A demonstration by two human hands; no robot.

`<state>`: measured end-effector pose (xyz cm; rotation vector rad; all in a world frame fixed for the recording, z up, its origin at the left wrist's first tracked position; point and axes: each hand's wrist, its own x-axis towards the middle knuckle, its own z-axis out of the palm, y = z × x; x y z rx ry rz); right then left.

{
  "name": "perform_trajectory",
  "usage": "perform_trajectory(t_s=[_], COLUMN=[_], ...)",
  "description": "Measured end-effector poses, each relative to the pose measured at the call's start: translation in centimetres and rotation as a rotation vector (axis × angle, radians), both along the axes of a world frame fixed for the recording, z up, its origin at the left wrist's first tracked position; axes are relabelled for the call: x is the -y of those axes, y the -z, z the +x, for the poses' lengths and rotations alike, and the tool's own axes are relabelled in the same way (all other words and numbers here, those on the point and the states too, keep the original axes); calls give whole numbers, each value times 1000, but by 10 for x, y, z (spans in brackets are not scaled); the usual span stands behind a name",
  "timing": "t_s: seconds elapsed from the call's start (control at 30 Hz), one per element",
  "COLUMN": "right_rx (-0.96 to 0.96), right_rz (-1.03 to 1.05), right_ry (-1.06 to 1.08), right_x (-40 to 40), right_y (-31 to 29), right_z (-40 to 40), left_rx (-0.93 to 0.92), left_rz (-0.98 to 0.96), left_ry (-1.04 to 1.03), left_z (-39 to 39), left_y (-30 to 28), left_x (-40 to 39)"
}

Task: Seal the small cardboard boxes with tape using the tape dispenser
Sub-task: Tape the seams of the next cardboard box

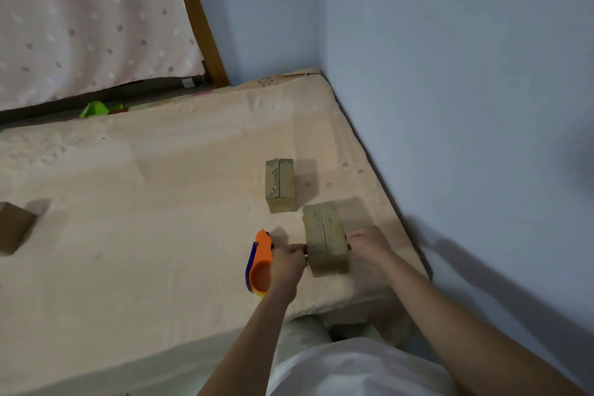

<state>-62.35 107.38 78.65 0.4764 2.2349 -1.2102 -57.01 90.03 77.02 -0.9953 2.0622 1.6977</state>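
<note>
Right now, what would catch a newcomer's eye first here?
The orange tape dispenser lying on the mattress stands out, just left of the left hand. Both hands, the right hand opposite, hold the near cardboard box by its sides. A second box stands just beyond it.

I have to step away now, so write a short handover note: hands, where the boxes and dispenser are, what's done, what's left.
Left hand: fingers curled against the left side of the near box. Right hand: the same on its right side.
Tape dispenser: lying on the mattress, just left of the left hand, not held.
Far box: behind the near one. Third box: at the left edge.
Done: I cannot tell whether any seam is taped.
Left: pick up the dispenser, tape the near box's seam, then check the others.
</note>
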Motion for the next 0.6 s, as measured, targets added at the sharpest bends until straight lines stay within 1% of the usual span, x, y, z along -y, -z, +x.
perform_trajectory(t_s=[0.03,0.13,0.2,0.27,0.37,0.47,0.6], right_rx=[-16,-24,-63,-112,-133,-92,-50], right_rz=[-58,-359,-454,-447,-416,-424,-414], right_ry=[49,220,193,124,92,116,148], right_x=[-1,-1,-3,-5,-5,-3,-6], right_y=[-6,-27,-33,-37,-34,-24,-15], right_z=[-4,-14,-19,-22,-25,-24,-20], left_rx=[-26,-138,-231,-293,-330,-275,-163], left_rz=[32,56,81,126,116,119,175], left_ry=[-25,-28,9,13,29,20,-61], left_z=[-2,-12,-17,-20,-23,-23,-18], left_y=[-5,-17,-18,-23,-28,-22,-6], left_x=[2,14,23,27,28,29,25])
